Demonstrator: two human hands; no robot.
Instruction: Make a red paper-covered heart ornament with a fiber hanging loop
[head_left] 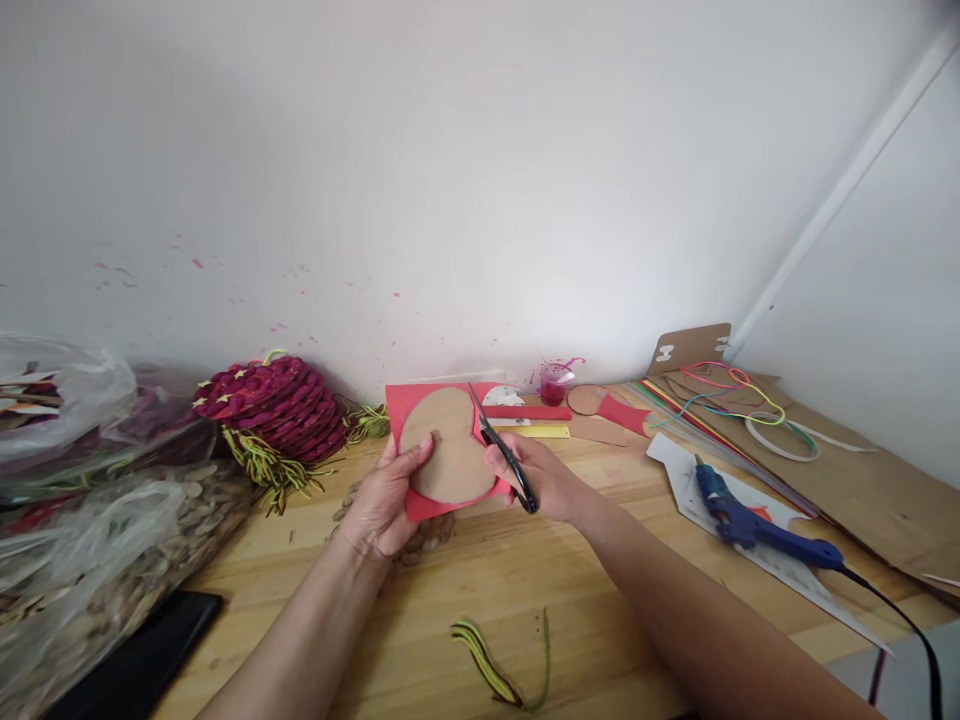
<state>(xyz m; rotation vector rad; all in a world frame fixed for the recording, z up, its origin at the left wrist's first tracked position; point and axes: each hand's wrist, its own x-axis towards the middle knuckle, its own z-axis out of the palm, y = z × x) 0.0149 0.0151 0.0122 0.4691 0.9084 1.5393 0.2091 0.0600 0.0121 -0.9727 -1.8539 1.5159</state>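
My left hand (388,490) pinches a brown cardboard cutout (442,450) of two joined rounded lobes, thumb on its face. Behind the cardboard lies a red sheet (401,400), its border showing around the edge, held together with it. In my right hand (540,475) are black-handled scissors (510,465). Their blades point up and away, at the notch on the cutout's right side, along the red border. Whether the blades are parted is hard to make out. Both hands are above the wooden table (585,580).
A stack of purple tasselled pieces (270,410) and plastic bags (82,550) of brown discs are on the left. A blue glue gun (757,530) with a cord lies on paper at right. Further back stands a cup (556,384) of magenta liquid. Yarn strands (487,665) lie in front.
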